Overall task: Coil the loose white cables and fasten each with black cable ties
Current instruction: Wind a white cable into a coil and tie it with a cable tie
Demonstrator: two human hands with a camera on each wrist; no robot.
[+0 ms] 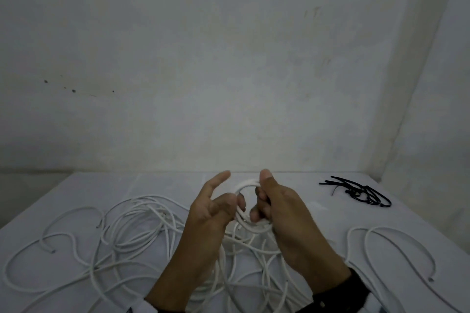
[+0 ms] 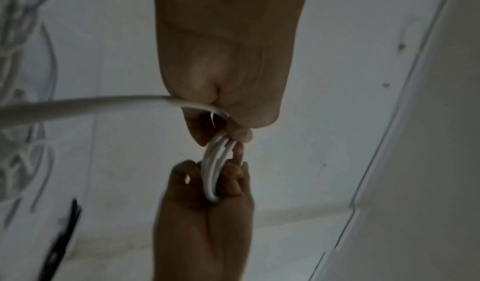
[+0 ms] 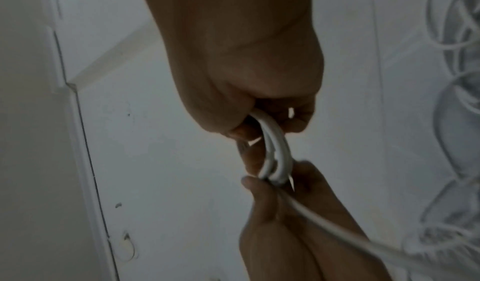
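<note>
Head view: above the table point(image 1: 330, 216), the left hand point(image 1: 213, 213) and right hand point(image 1: 277, 208) each grip one side of a small coil point(image 1: 248, 184); loose cables point(image 1: 137, 226) sprawl beneath, ties point(image 1: 361, 192) lie far right. Left wrist view: fingers point(image 2: 233, 178) of the right hand curl round the coil's strands point(image 2: 213, 170). Right wrist view: the left hand point(image 3: 298, 203) pinches the coil point(image 3: 275, 152), a strand point(image 3: 337, 230) trailing off.
</note>
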